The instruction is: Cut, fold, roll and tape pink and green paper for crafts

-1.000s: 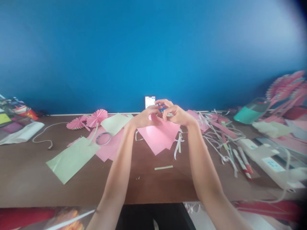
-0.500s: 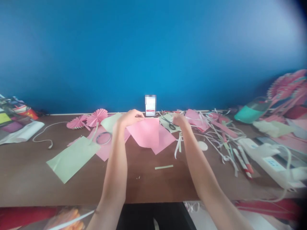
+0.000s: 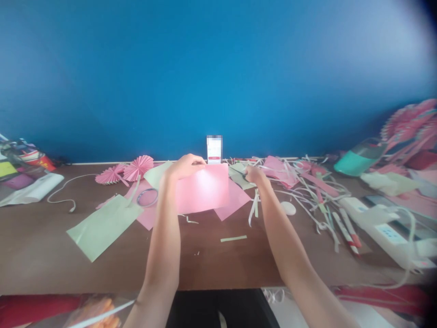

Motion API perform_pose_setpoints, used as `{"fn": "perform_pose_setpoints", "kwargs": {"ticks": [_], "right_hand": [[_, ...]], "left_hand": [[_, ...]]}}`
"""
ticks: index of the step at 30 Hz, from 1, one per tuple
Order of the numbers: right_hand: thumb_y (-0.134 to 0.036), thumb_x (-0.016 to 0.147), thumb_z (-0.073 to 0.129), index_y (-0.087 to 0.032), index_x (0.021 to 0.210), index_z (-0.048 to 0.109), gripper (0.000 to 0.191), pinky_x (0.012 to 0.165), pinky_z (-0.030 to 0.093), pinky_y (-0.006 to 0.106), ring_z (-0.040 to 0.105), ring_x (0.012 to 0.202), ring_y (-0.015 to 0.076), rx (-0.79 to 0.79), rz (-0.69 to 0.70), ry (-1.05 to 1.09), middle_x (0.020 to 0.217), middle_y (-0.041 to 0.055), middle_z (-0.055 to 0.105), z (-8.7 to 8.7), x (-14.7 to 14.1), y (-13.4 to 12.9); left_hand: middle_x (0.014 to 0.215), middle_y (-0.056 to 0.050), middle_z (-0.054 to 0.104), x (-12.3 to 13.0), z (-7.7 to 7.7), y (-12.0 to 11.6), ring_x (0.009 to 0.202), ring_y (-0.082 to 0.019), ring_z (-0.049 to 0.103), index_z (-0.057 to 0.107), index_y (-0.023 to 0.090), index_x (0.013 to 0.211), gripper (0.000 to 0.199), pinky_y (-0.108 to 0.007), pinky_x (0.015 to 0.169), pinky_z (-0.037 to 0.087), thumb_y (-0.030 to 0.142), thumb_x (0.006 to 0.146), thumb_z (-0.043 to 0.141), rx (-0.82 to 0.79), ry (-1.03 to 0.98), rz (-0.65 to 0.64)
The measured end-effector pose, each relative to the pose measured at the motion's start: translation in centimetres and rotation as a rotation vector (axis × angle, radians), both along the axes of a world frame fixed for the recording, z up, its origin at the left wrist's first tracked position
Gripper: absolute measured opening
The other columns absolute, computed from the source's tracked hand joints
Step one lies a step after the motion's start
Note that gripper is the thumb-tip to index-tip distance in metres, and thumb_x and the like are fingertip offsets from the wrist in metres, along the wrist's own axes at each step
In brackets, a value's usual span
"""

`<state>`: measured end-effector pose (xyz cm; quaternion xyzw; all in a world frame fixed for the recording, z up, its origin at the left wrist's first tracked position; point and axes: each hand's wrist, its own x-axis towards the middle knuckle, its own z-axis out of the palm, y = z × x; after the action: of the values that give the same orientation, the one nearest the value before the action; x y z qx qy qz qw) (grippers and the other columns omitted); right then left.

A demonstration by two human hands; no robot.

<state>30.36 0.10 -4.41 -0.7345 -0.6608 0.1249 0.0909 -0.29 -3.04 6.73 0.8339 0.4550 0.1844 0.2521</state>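
My left hand (image 3: 187, 166) is closed on the upper edge of a pink sheet of paper (image 3: 201, 193), which hangs facing me with a bright patch of light on it. To the right of that sheet, my right hand (image 3: 254, 175) is closed around scissors (image 3: 241, 171); their dark blades point left toward the paper, and the handles are mostly hidden by my fingers. Another pink sheet (image 3: 235, 200) lies partly behind the held one. Under the scissors lies a pale green paper (image 3: 243, 181).
A phone (image 3: 214, 149) stands against the blue wall. On the left are pink paper rosettes (image 3: 138, 168), a green sheet (image 3: 104, 228) and a tape roll (image 3: 147, 197). Paper strips (image 3: 303, 196), markers (image 3: 345, 231) and a white power strip (image 3: 378, 232) lie on the right.
The held pink sheet has turned from a slanted position to face me more squarely. My right hand now grips the scissors, whose loops showed below it before.
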Motion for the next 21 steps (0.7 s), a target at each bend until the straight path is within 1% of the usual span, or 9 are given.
{"fn": "perform_pose_setpoints", "kwargs": {"ticks": [3,6,8,9,12,14,18,19,21], "right_hand": [[-0.004,0.069,0.057,-0.014,0.117,0.062,0.049,0.076,0.047,0.033,0.063,0.097,0.0284,-0.006,-0.003,0.039,0.113,0.0177,0.066,1.0,0.1,0.3],[-0.007,0.075,0.054,-0.019,0.123,0.057,0.050,0.068,0.045,0.028,0.063,0.085,0.0214,0.035,0.065,0.107,0.107,0.0120,0.068,2.5,0.0,0.0],[-0.011,0.079,0.052,-0.022,0.122,0.056,0.045,0.064,0.043,0.025,0.061,0.079,0.0175,0.101,0.124,0.220,0.103,0.0087,0.067,3.6,-0.3,-0.4],[-0.013,0.080,0.052,-0.021,0.122,0.055,0.043,0.063,0.042,0.024,0.060,0.077,0.0165,0.151,0.148,0.325,0.102,0.0084,0.067,4.0,-0.5,-0.6],[-0.016,0.078,0.055,-0.020,0.122,0.054,0.043,0.058,0.041,0.024,0.057,0.070,0.0149,0.259,0.161,0.631,0.096,0.0069,0.066,5.1,-1.3,-1.1],[-0.019,0.077,0.059,-0.019,0.122,0.054,0.045,0.057,0.041,0.024,0.055,0.067,0.0140,0.291,0.134,0.739,0.089,0.0049,0.066,5.6,-1.7,-1.4],[-0.033,0.073,0.071,-0.016,0.117,0.058,0.049,0.062,0.044,0.026,0.058,0.073,0.0153,0.425,0.080,0.820,0.083,0.0032,0.063,6.6,-1.9,-2.0],[-0.037,0.071,0.073,-0.016,0.114,0.060,0.050,0.064,0.045,0.027,0.059,0.075,0.0160,0.459,0.087,0.820,0.083,0.0032,0.063,7.0,-1.8,-2.2],[-0.040,0.067,0.077,-0.016,0.108,0.062,0.049,0.066,0.047,0.028,0.060,0.078,0.0167,0.494,0.156,0.830,0.084,0.0035,0.064,7.9,-1.9,-2.9]], "left_hand": [[0.104,-0.002,0.073,-0.3,-0.3,0.4,0.098,-0.023,0.065,0.071,0.024,0.090,0.025,-0.032,0.084,0.046,0.040,0.084,0.052,0.010,-0.001,-0.003],[0.102,-0.001,0.073,-0.5,-0.7,0.8,0.096,-0.022,0.065,0.070,0.024,0.089,0.024,-0.031,0.081,0.045,0.039,0.085,0.052,0.030,-0.014,0.003],[0.099,-0.001,0.072,-0.5,-0.8,0.9,0.093,-0.021,0.064,0.068,0.023,0.088,0.023,-0.030,0.078,0.044,0.038,0.086,0.050,0.078,-0.038,0.032],[0.097,-0.001,0.072,-0.5,-0.9,1.0,0.091,-0.021,0.064,0.067,0.023,0.088,0.023,-0.030,0.077,0.043,0.037,0.087,0.049,0.115,-0.057,0.051],[0.092,-0.002,0.071,-0.6,-0.9,1.3,0.084,-0.019,0.063,0.065,0.020,0.088,0.023,-0.029,0.074,0.042,0.035,0.088,0.047,0.238,-0.140,0.126],[0.089,-0.003,0.070,-0.9,-1.1,1.7,0.081,-0.018,0.062,0.064,0.019,0.088,0.022,-0.028,0.073,0.041,0.033,0.088,0.046,0.303,-0.197,0.182],[0.085,-0.004,0.069,-1.6,-2.1,2.8,0.079,-0.018,0.060,0.063,0.018,0.085,0.020,-0.028,0.073,0.042,0.028,0.087,0.046,0.386,-0.268,0.329],[0.086,-0.005,0.069,-1.6,-2.4,3.1,0.079,-0.018,0.060,0.063,0.018,0.086,0.019,-0.027,0.073,0.042,0.027,0.086,0.046,0.395,-0.284,0.367],[0.090,-0.005,0.069,-1.6,-2.8,3.5,0.082,-0.019,0.061,0.063,0.018,0.087,0.019,-0.027,0.074,0.043,0.027,0.086,0.047,0.403,-0.319,0.441]]}}
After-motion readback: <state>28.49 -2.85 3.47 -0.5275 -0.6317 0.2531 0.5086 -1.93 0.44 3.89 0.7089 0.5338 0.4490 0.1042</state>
